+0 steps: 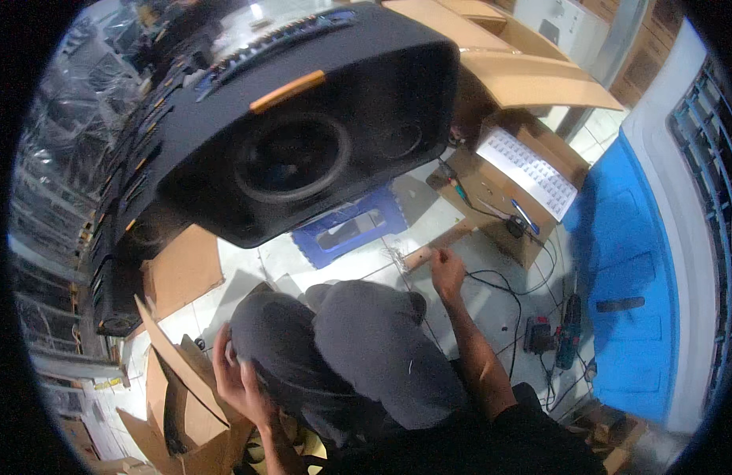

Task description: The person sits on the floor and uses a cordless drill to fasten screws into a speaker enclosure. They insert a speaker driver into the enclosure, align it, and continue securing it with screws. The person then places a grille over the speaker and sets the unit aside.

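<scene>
My right hand is closed above the tiled floor beside a short brown strip. Its fingertips are curled together, and what they hold, if anything, is too small to make out. My left hand is beside my left knee, fingers apart and nothing in them. In front of me looms a large black speaker cabinet with a round driver and an orange bar on its edge. Under its front edge a blue plastic stool shows on the floor.
Right of the speaker, a cardboard piece bears a white label sheet and a pen. Black cables run toward a power drill. A blue panel stands at right; an open carton stands at lower left.
</scene>
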`<action>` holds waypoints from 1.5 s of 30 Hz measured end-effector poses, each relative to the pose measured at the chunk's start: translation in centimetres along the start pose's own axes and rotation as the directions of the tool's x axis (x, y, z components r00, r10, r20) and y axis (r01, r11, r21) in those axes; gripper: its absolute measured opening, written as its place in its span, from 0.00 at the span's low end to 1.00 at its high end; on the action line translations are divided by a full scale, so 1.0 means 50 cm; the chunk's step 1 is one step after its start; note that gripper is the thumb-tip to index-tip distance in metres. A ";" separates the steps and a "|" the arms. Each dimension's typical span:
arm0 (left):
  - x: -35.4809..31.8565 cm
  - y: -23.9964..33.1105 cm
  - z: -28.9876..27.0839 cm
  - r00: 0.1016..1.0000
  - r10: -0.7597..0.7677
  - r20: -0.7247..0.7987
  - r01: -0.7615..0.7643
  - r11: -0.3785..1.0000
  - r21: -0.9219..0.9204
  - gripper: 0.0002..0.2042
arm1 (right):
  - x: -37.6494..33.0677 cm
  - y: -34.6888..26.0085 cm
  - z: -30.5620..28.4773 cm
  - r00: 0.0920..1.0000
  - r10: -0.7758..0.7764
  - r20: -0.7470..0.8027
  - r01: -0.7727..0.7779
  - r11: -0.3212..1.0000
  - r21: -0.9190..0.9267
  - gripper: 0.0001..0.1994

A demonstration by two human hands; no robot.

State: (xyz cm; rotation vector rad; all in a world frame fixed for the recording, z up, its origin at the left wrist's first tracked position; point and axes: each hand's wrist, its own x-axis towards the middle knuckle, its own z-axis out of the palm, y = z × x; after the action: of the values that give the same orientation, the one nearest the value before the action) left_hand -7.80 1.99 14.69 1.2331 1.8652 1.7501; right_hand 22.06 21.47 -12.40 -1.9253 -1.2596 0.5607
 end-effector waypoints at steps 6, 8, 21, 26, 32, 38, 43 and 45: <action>0.042 0.000 0.014 0.949 -0.203 0.240 0.217 0.976 -0.032 0.26 | 0.022 -0.125 -0.111 0.991 -0.119 0.059 0.079 0.883 0.462 0.14; 0.034 0.001 0.019 0.948 -0.145 0.284 0.158 0.987 -0.023 0.26 | 0.042 -0.210 -0.179 0.980 -0.172 0.104 0.071 0.779 0.623 0.14; 0.018 -0.049 0.000 0.989 -0.041 0.143 0.039 0.999 0.018 0.25 | -0.202 -0.406 -0.631 0.615 -0.781 0.108 0.660 0.584 0.473 0.53; 0.014 -0.062 -0.012 0.992 -0.067 0.109 0.066 0.998 0.010 0.26 | -0.146 -0.268 -0.562 0.984 -0.177 -0.022 0.168 0.881 0.443 0.25; 0.016 -0.063 -0.012 0.981 -0.176 0.077 0.180 0.982 -0.054 0.26 | -0.095 -0.190 -0.586 0.916 -0.117 -0.385 0.196 0.965 0.173 0.15; 0.002 -0.030 -0.038 0.995 -0.039 0.090 0.047 0.995 -0.087 0.28 | -0.092 -0.316 -0.572 0.955 -0.146 -0.260 0.244 0.883 0.401 0.13; 0.012 0.013 -0.055 0.994 0.000 0.105 -0.011 0.995 0.099 0.31 | -0.045 -0.442 -0.549 0.954 -0.272 -0.126 0.300 0.854 0.425 0.12; 0.030 0.029 -0.063 0.973 0.178 0.144 -0.212 0.937 0.277 0.32 | -0.022 -0.518 -0.550 0.882 -0.471 -0.012 0.455 0.846 0.277 0.13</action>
State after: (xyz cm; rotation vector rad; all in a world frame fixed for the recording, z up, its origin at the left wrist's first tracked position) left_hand -10.39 0.88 17.19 1.6445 2.0439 1.4901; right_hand 25.97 16.74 24.88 -1.3191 -1.5331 0.5030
